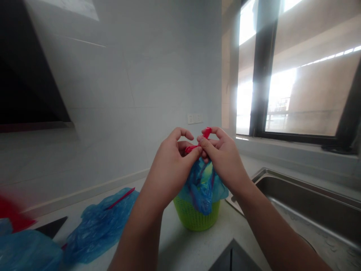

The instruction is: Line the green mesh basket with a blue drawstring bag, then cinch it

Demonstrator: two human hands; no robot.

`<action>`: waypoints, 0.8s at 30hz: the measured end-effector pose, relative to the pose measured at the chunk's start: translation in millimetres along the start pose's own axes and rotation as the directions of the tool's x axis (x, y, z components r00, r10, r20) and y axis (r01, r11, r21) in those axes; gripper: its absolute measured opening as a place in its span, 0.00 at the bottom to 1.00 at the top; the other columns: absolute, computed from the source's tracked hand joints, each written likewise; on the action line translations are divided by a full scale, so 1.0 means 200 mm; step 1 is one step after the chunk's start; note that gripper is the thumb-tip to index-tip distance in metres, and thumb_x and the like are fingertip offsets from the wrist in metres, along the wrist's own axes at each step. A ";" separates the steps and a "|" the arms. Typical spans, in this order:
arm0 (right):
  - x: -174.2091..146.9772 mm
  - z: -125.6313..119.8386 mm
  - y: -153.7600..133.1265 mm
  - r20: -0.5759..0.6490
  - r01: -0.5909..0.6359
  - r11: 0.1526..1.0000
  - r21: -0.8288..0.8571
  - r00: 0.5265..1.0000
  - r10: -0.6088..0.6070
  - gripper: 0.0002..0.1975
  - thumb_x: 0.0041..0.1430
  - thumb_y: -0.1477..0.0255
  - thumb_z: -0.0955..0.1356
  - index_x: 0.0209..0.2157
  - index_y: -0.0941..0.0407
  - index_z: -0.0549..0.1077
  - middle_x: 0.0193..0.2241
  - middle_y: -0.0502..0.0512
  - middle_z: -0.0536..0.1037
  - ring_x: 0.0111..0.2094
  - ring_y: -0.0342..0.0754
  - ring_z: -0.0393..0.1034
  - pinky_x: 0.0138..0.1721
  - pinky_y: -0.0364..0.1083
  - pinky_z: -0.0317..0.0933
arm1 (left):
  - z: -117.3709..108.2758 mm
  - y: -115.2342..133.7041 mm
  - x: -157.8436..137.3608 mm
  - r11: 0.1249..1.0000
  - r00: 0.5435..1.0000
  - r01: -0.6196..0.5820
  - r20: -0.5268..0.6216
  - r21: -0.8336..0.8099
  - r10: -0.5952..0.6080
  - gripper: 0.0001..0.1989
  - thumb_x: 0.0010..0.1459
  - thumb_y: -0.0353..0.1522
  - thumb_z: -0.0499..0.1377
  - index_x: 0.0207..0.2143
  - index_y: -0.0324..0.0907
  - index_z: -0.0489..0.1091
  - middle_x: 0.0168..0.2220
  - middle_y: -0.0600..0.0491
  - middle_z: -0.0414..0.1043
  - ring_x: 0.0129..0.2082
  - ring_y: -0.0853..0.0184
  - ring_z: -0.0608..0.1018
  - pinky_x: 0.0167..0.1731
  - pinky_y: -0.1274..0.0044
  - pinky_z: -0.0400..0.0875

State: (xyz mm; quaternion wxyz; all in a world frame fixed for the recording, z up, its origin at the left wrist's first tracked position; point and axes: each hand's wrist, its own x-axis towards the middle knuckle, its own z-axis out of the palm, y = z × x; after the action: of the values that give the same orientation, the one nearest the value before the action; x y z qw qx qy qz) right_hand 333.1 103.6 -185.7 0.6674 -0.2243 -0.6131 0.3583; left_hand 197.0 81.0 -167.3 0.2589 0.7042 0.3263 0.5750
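Note:
Above a green perforated basket [197, 220] on the counter, both hands meet at the red drawstring [207, 132] of a blue plastic bag [203, 192]. The bag sits over the basket's rim, with its gathered part hanging down the near side. My left hand [176, 162] pinches the red plastic between thumb and fingers, its index finger curled above. My right hand [222, 154] grips the other stretch of it, and a short red end sticks up past the thumb. Fingers hide the place where the red pieces cross, so I cannot tell whether they are knotted.
Left of the basket lies another crumpled blue plastic bag [98, 226] with a red strip. More blue plastic [31, 250] and a blurred red thing [12, 214] are at the far left. A steel sink [304, 203] is on the right, below the window [301, 82]. A wall socket [194, 119] is behind.

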 end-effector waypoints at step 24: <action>-0.01 -0.02 0.05 0.236 0.437 0.603 -0.668 0.892 -0.384 0.10 0.60 0.72 0.69 0.44 0.54 0.76 0.52 0.60 0.71 0.55 0.56 0.64 0.58 0.54 0.58 | -0.16 -0.04 0.04 0.940 0.990 0.140 -0.027 0.312 -0.139 0.11 0.51 0.35 0.58 0.25 0.39 0.78 0.18 0.54 0.67 0.17 0.69 0.65 0.16 0.79 0.55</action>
State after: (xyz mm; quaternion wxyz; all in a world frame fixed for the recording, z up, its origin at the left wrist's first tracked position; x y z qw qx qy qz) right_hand 335.9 108.5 -194.7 0.5726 -0.3026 -0.7596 -0.0590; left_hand 165.5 91.5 -160.9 0.1833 0.7100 0.4629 0.4979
